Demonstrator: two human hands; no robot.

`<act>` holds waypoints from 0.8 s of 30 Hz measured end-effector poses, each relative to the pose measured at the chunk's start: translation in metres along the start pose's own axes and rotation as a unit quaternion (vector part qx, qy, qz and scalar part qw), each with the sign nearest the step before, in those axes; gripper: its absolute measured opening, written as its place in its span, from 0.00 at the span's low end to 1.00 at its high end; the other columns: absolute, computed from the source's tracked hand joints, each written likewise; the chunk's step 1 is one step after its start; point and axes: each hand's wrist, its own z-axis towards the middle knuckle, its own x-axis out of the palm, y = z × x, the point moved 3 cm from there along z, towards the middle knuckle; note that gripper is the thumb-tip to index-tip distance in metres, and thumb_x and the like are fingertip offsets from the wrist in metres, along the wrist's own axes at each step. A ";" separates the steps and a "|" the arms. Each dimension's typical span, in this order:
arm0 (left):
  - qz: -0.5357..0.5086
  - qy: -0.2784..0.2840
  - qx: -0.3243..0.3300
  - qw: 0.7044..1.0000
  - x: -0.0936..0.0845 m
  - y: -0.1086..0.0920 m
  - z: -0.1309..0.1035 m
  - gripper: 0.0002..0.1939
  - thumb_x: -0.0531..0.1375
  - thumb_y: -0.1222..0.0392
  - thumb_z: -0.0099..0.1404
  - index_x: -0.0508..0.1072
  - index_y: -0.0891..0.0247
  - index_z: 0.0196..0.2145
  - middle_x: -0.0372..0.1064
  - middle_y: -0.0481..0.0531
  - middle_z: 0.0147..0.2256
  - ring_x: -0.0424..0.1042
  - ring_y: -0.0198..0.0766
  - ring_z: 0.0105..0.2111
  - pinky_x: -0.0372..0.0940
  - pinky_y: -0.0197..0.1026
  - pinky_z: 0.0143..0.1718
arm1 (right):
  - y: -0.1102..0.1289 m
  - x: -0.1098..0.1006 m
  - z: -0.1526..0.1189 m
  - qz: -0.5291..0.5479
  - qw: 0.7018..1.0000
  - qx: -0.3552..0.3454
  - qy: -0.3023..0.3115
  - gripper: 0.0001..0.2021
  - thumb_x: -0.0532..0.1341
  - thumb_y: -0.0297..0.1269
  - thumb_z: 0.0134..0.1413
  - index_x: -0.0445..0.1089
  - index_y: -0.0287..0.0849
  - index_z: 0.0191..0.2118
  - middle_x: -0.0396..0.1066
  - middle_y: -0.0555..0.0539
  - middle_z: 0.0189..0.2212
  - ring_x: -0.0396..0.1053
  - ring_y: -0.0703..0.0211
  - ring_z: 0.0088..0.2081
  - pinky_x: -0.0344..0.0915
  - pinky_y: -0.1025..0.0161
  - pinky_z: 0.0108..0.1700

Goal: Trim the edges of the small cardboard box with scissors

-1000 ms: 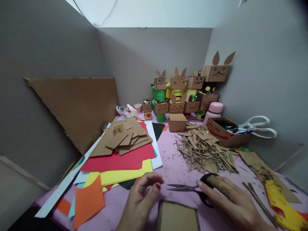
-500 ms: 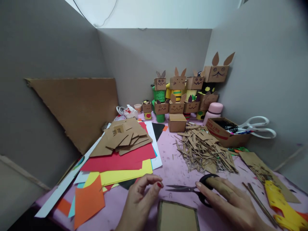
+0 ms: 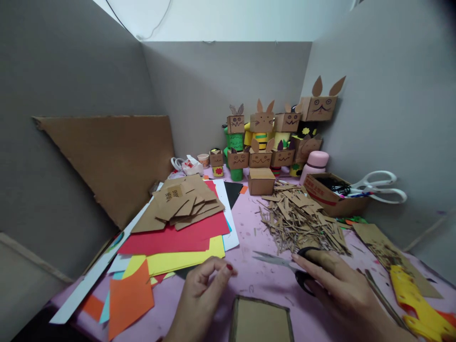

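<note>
Black-handled scissors (image 3: pixel 274 260) are in my right hand (image 3: pixel 342 285), its fingers through and around the handle loops. The blades are parted a little and point left over the table. My left hand (image 3: pixel 203 294) is closed, thumb against the index finger just left of the blade tips; whether anything tiny is between them I cannot make out. Below and between the hands lies a square cardboard piece (image 3: pixel 261 320) with dark edges, cut off by the bottom of the view. Neither hand touches it.
Stacked cardboard (image 3: pixel 185 204) and coloured paper (image 3: pixel 178 237) lie left. A heap of cardboard scraps (image 3: pixel 302 218) and a box (image 3: pixel 331 199) with white-handled scissors (image 3: pixel 388 187) stand right, near a yellow glue gun (image 3: pixel 415 301). Several cardboard animal figures (image 3: pixel 261 121) stand behind.
My right hand has lifted the scissors slightly up and to the right, and their blades now slant. My left hand has shifted slightly left, staying closed.
</note>
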 end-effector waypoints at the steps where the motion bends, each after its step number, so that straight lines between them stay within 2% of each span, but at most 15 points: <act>1: -0.007 0.032 0.003 0.999 0.001 0.001 -0.001 0.12 0.58 0.48 0.62 0.74 0.54 0.41 0.73 0.51 0.43 0.69 0.42 0.45 0.61 0.41 0.48 | -0.002 0.002 0.000 0.009 1.000 0.014 0.018 0.16 0.53 0.25 0.59 0.69 0.38 0.51 0.75 0.36 0.40 0.74 0.51 0.41 0.73 0.59 0.38; 3: -0.010 0.118 -0.004 0.993 0.003 -0.001 -0.004 0.29 0.62 0.48 0.58 0.63 0.47 0.57 0.62 0.52 0.59 0.61 0.46 0.57 0.57 0.47 0.57 | -0.005 0.011 0.000 0.026 0.995 0.052 0.085 0.17 0.52 0.25 0.58 0.69 0.40 0.50 0.74 0.37 0.40 0.75 0.51 0.40 0.74 0.57 0.36; 4: 0.000 0.165 -0.011 0.986 0.004 -0.004 -0.007 0.37 0.65 0.48 0.55 0.57 0.46 0.60 0.57 0.51 0.62 0.56 0.47 0.61 0.53 0.49 0.60 | -0.006 0.016 -0.002 0.035 0.989 0.075 0.125 0.18 0.52 0.24 0.56 0.69 0.41 0.50 0.74 0.37 0.41 0.75 0.51 0.40 0.74 0.57 0.36; 6: 0.053 0.250 -0.024 0.966 0.007 -0.012 -0.013 0.49 0.72 0.55 0.44 0.55 0.48 0.62 0.54 0.53 0.64 0.55 0.51 0.62 0.49 0.50 0.62 | -0.006 0.025 -0.006 0.047 0.974 0.118 0.187 0.20 0.53 0.23 0.54 0.69 0.44 0.51 0.73 0.38 0.43 0.74 0.50 0.42 0.74 0.55 0.39; 8: 0.086 0.307 -0.010 0.948 0.010 -0.023 -0.016 0.42 0.70 0.58 0.48 0.61 0.51 0.60 0.61 0.54 0.60 0.61 0.50 0.58 0.51 0.48 0.61 | -0.006 0.029 -0.009 0.056 0.964 0.142 0.217 0.22 0.55 0.24 0.53 0.68 0.46 0.53 0.71 0.39 0.46 0.72 0.49 0.45 0.73 0.53 0.43; 10: 0.079 0.296 0.003 0.952 0.012 -0.030 -0.016 0.37 0.68 0.62 0.50 0.64 0.50 0.58 0.70 0.52 0.52 0.68 0.47 0.52 0.58 0.45 0.57 | -0.006 0.027 -0.009 0.058 0.961 0.146 0.226 0.22 0.57 0.26 0.53 0.66 0.48 0.54 0.70 0.40 0.48 0.71 0.49 0.47 0.72 0.53 0.46; 12: 0.051 0.260 0.004 0.964 0.014 -0.031 -0.013 0.36 0.68 0.64 0.50 0.65 0.49 0.56 0.74 0.50 0.44 0.73 0.43 0.44 0.65 0.42 0.48 | -0.006 0.020 -0.006 0.046 0.964 0.148 0.214 0.23 0.60 0.28 0.51 0.66 0.48 0.54 0.69 0.40 0.49 0.71 0.48 0.48 0.72 0.53 0.45; 15: 0.033 0.218 0.002 0.975 0.017 -0.024 -0.011 0.30 0.65 0.66 0.52 0.68 0.50 0.52 0.74 0.49 0.39 0.74 0.39 0.36 0.67 0.37 0.36 | -0.003 0.003 0.004 0.055 0.979 0.127 0.147 0.19 0.63 0.37 0.51 0.68 0.46 0.51 0.69 0.39 0.49 0.72 0.46 0.47 0.74 0.54 0.41; 17: 0.040 0.183 0.010 0.982 0.018 -0.019 -0.010 0.24 0.62 0.67 0.54 0.71 0.52 0.49 0.74 0.49 0.36 0.73 0.37 0.34 0.66 0.35 0.34 | 0.008 -0.004 0.009 0.112 0.986 0.073 0.103 0.25 0.65 0.47 0.49 0.66 0.46 0.54 0.70 0.39 0.49 0.73 0.45 0.47 0.74 0.57 0.41; 18: 0.040 0.165 0.010 0.985 0.018 -0.018 -0.010 0.22 0.61 0.67 0.55 0.72 0.53 0.47 0.75 0.48 0.35 0.73 0.36 0.33 0.66 0.35 0.34 | 0.016 -0.002 0.009 0.145 0.981 0.040 0.123 0.31 0.65 0.48 0.50 0.61 0.47 0.59 0.70 0.39 0.51 0.72 0.46 0.48 0.73 0.58 0.42; 20: 0.031 0.131 0.006 0.991 0.018 -0.017 -0.010 0.18 0.60 0.67 0.56 0.74 0.54 0.44 0.75 0.48 0.33 0.73 0.35 0.32 0.66 0.34 0.33 | 0.034 0.007 0.004 0.173 0.980 0.005 0.102 0.43 0.65 0.45 0.50 0.42 0.47 0.67 0.73 0.41 0.49 0.75 0.49 0.45 0.73 0.62 0.40; 21: 0.025 0.120 0.004 0.992 0.018 -0.017 -0.009 0.16 0.61 0.67 0.55 0.75 0.55 0.43 0.74 0.48 0.32 0.73 0.35 0.32 0.66 0.34 0.33 | 0.043 0.016 -0.002 0.190 0.977 -0.003 0.100 0.49 0.65 0.43 0.50 0.32 0.47 0.69 0.74 0.43 0.48 0.76 0.51 0.43 0.73 0.65 0.38; 22: 0.021 0.109 0.002 0.994 0.018 -0.017 -0.009 0.15 0.61 0.67 0.55 0.75 0.56 0.41 0.74 0.48 0.31 0.73 0.34 0.31 0.66 0.33 0.32 | 0.050 0.027 -0.008 0.200 0.973 0.023 0.111 0.53 0.66 0.40 0.50 0.25 0.47 0.68 0.74 0.42 0.49 0.76 0.51 0.43 0.73 0.65 0.39; 24: 0.023 0.085 0.004 0.996 0.017 -0.019 -0.008 0.12 0.61 0.67 0.55 0.77 0.57 0.37 0.73 0.48 0.30 0.72 0.34 0.30 0.66 0.33 0.31 | 0.058 0.049 -0.021 0.223 0.966 0.076 0.109 0.57 0.67 0.36 0.48 0.19 0.46 0.67 0.73 0.39 0.51 0.76 0.50 0.44 0.74 0.63 0.39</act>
